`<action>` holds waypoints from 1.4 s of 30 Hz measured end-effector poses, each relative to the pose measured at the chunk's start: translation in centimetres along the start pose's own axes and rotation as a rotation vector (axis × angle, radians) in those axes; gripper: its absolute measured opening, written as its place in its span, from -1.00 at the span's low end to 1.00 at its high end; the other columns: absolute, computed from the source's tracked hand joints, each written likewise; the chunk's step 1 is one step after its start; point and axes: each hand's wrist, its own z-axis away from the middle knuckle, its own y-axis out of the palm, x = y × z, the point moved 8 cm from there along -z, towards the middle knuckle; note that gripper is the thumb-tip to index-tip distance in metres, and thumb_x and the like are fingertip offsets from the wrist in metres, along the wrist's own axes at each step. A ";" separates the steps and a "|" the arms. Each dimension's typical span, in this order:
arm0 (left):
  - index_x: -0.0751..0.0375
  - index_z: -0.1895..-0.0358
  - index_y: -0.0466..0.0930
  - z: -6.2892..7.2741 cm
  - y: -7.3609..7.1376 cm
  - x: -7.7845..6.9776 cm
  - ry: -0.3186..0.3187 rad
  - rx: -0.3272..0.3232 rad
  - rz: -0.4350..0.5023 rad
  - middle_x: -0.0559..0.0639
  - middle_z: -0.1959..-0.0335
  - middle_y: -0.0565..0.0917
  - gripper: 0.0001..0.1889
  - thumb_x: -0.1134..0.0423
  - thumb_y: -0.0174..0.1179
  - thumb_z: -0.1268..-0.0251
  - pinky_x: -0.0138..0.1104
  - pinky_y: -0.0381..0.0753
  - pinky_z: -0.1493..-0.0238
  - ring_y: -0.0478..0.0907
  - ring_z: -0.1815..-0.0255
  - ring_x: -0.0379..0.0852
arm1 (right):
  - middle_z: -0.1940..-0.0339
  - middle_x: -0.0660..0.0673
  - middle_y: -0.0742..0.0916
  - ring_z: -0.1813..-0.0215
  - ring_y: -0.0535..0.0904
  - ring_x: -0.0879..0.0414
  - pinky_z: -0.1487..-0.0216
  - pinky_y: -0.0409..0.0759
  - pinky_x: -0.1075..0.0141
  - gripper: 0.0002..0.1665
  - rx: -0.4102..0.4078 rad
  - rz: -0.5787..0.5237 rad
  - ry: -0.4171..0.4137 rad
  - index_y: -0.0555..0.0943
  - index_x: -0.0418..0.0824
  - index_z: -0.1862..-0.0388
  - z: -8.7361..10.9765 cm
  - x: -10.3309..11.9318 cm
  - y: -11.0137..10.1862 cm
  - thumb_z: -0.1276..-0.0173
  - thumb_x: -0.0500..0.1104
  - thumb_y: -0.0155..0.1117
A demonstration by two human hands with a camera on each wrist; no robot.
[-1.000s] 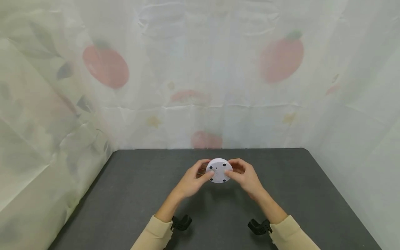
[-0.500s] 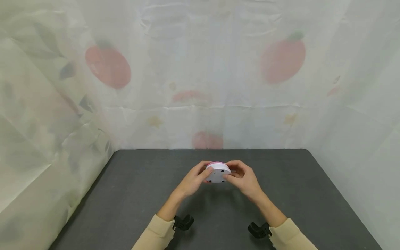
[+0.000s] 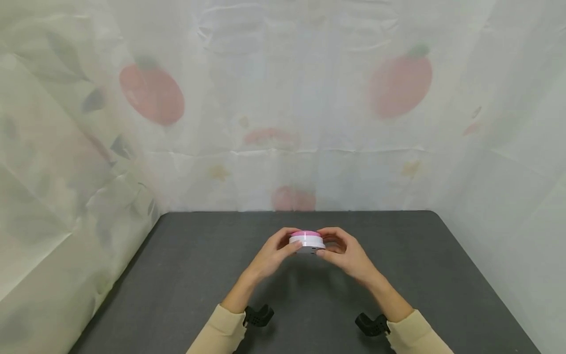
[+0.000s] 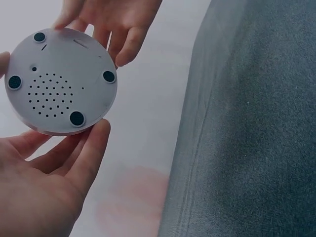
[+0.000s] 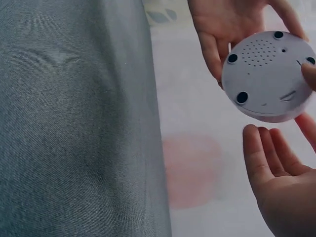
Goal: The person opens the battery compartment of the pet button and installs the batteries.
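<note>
A round device (image 3: 307,240) with a white body and pink top is held above the dark table between both hands. My left hand (image 3: 271,254) grips its left side, thumb at the lower front edge. On the opposite side, my right hand (image 3: 349,253) holds it with the thumb at the lower rim and fingers behind. The left wrist view shows the underside of the device (image 4: 91,98), with a patch of small holes, several dark round feet and a small slot. In the right wrist view, some right-hand fingers (image 5: 256,148) stand apart below the device (image 5: 269,81).
The dark grey tabletop (image 3: 185,275) lies beneath the hands. Whitish curtain sheets (image 3: 336,113) with faded fruit prints hang behind and on both sides. Black wrist mounts (image 3: 260,315) sit by the beige sleeves (image 3: 221,327).
The device has tilted from its underside facing the head camera to nearly level, so its white side and pink top now show. Both hands kept hold of it and stayed nearly in place.
</note>
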 end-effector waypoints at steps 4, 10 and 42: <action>0.18 -0.35 0.45 0.2 -0.2 -0.1 0.021 -0.022 -0.028 0.07 -0.13 0.59 -0.53 0.13 0.23 -0.47 -0.16 0.54 -0.16 0.54 -0.09 0.05 | -0.28 -0.25 0.58 -0.25 0.51 -0.20 -0.13 0.59 0.25 -0.47 0.025 0.021 0.052 0.47 -0.27 -0.37 0.0 -0.1 0.0 -0.47 -0.23 0.28; 0.12 -0.39 0.42 0.3 0.0 -0.4 0.093 -0.035 -0.051 0.04 -0.20 0.57 -0.46 0.17 0.32 -0.39 -0.03 0.51 -0.23 0.53 -0.17 0.02 | -0.29 -0.30 0.57 -0.26 0.51 -0.26 -0.15 0.55 0.29 -0.42 0.020 0.005 0.130 0.42 -0.31 -0.42 -0.2 -0.5 0.3 -0.50 -0.14 0.25; 0.31 -0.44 0.37 -0.9 1.0 2.8 -0.007 0.005 -0.079 0.12 -0.36 0.48 -0.22 0.26 0.52 -0.15 0.03 0.38 -0.36 0.46 -0.35 0.11 | -0.31 -0.24 0.57 -0.31 0.52 -0.18 -0.32 0.43 -0.12 -0.20 0.028 0.216 0.141 0.43 -0.31 -0.40 -0.5 -3.6 -0.1 -0.25 -0.13 0.56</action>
